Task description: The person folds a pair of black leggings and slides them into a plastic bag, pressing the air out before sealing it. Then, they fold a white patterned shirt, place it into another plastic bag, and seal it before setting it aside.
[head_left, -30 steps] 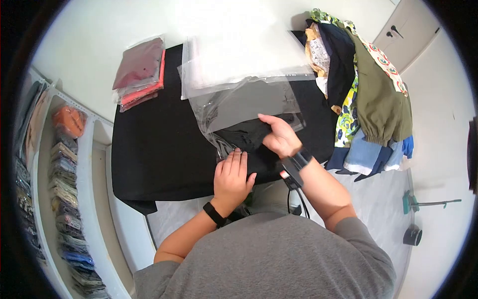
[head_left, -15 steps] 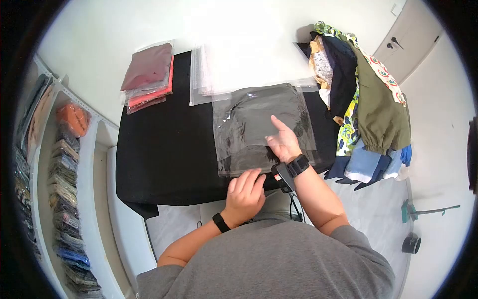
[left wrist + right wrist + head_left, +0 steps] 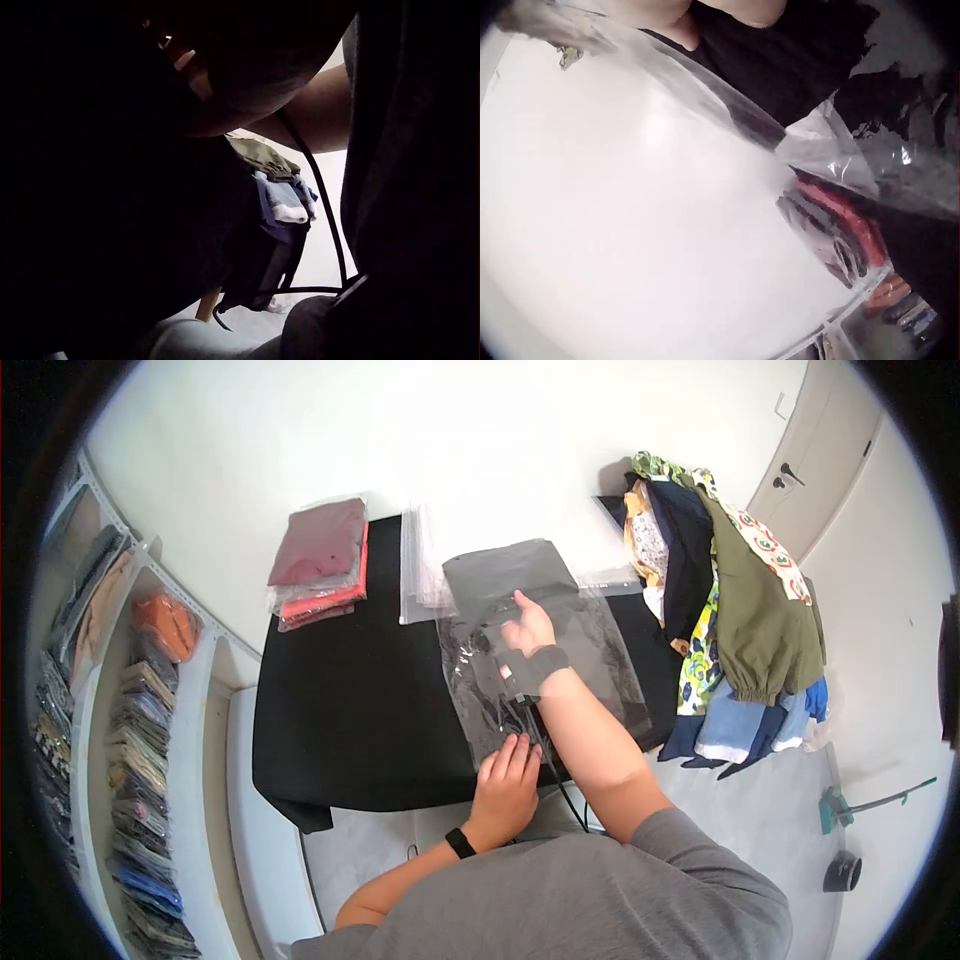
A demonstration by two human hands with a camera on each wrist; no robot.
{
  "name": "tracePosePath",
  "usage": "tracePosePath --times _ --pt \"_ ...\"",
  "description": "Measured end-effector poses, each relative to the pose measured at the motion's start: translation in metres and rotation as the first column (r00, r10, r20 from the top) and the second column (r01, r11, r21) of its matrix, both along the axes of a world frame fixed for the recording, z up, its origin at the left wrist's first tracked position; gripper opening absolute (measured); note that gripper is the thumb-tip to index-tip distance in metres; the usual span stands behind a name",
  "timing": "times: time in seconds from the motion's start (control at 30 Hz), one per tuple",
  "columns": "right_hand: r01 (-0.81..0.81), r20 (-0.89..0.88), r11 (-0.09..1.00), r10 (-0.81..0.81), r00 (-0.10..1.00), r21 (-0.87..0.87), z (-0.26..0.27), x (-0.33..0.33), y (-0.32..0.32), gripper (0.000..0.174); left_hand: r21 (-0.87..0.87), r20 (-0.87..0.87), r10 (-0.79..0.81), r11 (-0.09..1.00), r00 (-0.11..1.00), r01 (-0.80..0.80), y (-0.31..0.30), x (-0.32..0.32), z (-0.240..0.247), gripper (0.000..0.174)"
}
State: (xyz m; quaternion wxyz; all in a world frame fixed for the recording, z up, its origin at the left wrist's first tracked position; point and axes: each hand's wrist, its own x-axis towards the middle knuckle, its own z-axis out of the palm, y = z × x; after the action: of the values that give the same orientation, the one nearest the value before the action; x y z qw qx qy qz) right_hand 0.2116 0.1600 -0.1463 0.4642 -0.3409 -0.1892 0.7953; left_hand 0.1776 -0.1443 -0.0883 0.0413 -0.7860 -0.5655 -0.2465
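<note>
Left hand [image 3: 508, 775] lies flat, pinning the clear bag [image 3: 600, 660] at the counter's [image 3: 350, 690] near edge. Right hand [image 3: 527, 628], fingers straight, presses the dark folded garment [image 3: 510, 568] toward the far edge. I'd push evenly so the fold lies square.

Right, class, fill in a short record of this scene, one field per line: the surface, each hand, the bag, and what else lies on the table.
Surface: table under a black cloth
Left hand: fingers flat, presses the near edge of the clear bag
Right hand: fingers straight, touches the dark garment at the bag's far end
Far left: bagged red garments, stacked
Beside them: empty clear bags
Right end: pile of clothes
</note>
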Motion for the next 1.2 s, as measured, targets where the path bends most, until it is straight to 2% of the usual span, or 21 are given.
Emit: tracePosePath --times 0.03,0.1,0.17,0.3,0.37,0.47,0.5,0.53,0.57,0.6,0.63,0.67,0.73,0.8,0.83,0.87,0.9,0.93,1.0,1.03,1.2 --pt "0.006 0.129 0.984 -0.03 0.991 0.178 -0.045 -0.004 0.03 0.028 -0.014 -0.013 -0.009 1.0 1.0 0.009 -0.001 -0.001 0.001 0.051" --pt "-0.004 0.241 0.935 -0.087 0.967 0.355 -0.034 -0.013 0.033 0.032 0.004 -0.019 -0.018 1.0 1.0 0.018 -0.002 -0.002 -0.003 0.052" --pt "0.163 0.047 0.973 -0.157 0.986 -0.163 0.053 -0.018 -0.019 0.049 0.007 -0.019 -0.031 0.999 0.999 0.031 -0.001 -0.003 -0.003 0.053" --pt "0.209 0.061 0.966 -0.201 0.978 -0.153 0.061 -0.014 -0.03 0.044 0.026 -0.011 -0.03 0.999 0.999 0.03 -0.003 -0.003 -0.002 0.053" --pt "-0.046 -0.132 0.999 0.046 0.99 0.005 0.069 0.002 -0.048 0.034 0.009 0.013 -0.037 0.999 0.999 0.037 -0.004 -0.004 0.003 0.053" --pt "-0.372 -0.104 0.926 0.377 0.92 0.063 0.09 0.052 -0.11 0.027 -0.06 0.038 -0.068 0.996 0.997 0.07 -0.01 -0.017 0.011 0.051" --pt "-0.472 0.16 0.861 0.447 0.88 0.189 0.108 0.071 -0.148 0.04 -0.133 0.034 -0.085 0.987 0.996 0.088 -0.015 -0.025 0.015 0.048" --pt "-0.676 0.294 0.671 0.609 0.737 0.304 0.118 0.095 -0.174 0.046 -0.062 0.153 -0.172 0.981 0.973 0.183 -0.021 -0.035 0.017 0.034" --pt "-0.897 0.718 0.24 0.538 0.441 0.371 0.125 0.116 -0.187 0.042 0.027 0.249 -0.281 0.959 0.927 0.283 -0.031 -0.05 0.017 0.026" --pt "-0.949 0.722 0.032 0.642 0.259 0.312 0.147 0.141 -0.197 0.044 0.137 0.325 -0.389 0.921 0.862 0.365 -0.036 -0.066 0.019 0.018" --pt "-0.953 0.746 -0.123 0.653 0.133 0.278 0.156 0.165 -0.2 0.045 0.16 0.354 -0.309 0.95 0.883 0.269 -0.038 -0.085 0.027 0.014" --pt "-0.949 0.665 -0.123 0.739 0.108 0.29 0.169 0.185 -0.193 0.045 0.177 0.381 -0.229 0.969 0.896 0.173 -0.038 -0.101 0.039 0.011" --pt "-0.878 0.586 0.399 0.657 0.474 0.262 0.169 0.228 -0.184 0.031 -0.061 0.595 0.183 0.981 0.782 -0.183 -0.021 -0.121 0.063 0.017" --pt "-0.392 0.606 0.833 0.087 0.791 0.392 0.151 0.229 -0.164 0.02 -0.352 0.777 0.394 0.918 0.49 -0.181 0.012 -0.13 0.067 0.026" --pt "-0.234 0.769 0.888 -0.18 0.614 0.395 0.14 0.219 -0.151 0.025 -0.344 0.778 0.387 0.921 0.495 -0.181 0.026 -0.131 0.065 0.026" --pt "-0.261 0.845 0.882 -0.233 0.481 0.392 0.133 0.211 -0.143 0.033 -0.514 0.701 0.505 0.847 0.504 -0.134 0.039 -0.133 0.062 0.028" --pt "-0.296 0.863 0.907 -0.127 0.488 0.301 0.131 0.203 -0.141 0.034 -0.666 0.603 0.605 0.74 0.52 -0.089 0.05 -0.133 0.059 0.03" --pt "-0.333 0.872 0.92 -0.017 0.49 0.205 0.129 0.196 -0.138 0.035 -0.66 0.605 0.599 0.746 0.524 -0.09 0.058 -0.133 0.056 0.03" --pt "-0.495 0.942 0.842 -0.042 0.333 0.213 0.112 0.189 -0.129 0.032 -0.61 0.596 0.506 0.79 0.624 -0.058 0.065 -0.13 0.044 0.029" --pt "-0.472 0.905 0.839 -0.057 0.421 0.272 0.104 0.189 -0.127 0.03 -0.563 0.687 0.456 0.827 0.566 0.018 0.065 -0.132 0.039 0.029" --pt "-0.566 0.891 0.813 0.149 0.429 0.136 0.113 0.212 -0.149 0.025 -0.618 0.68 0.508 0.785 0.528 0.041 0.026 -0.14 0.048 0.028"
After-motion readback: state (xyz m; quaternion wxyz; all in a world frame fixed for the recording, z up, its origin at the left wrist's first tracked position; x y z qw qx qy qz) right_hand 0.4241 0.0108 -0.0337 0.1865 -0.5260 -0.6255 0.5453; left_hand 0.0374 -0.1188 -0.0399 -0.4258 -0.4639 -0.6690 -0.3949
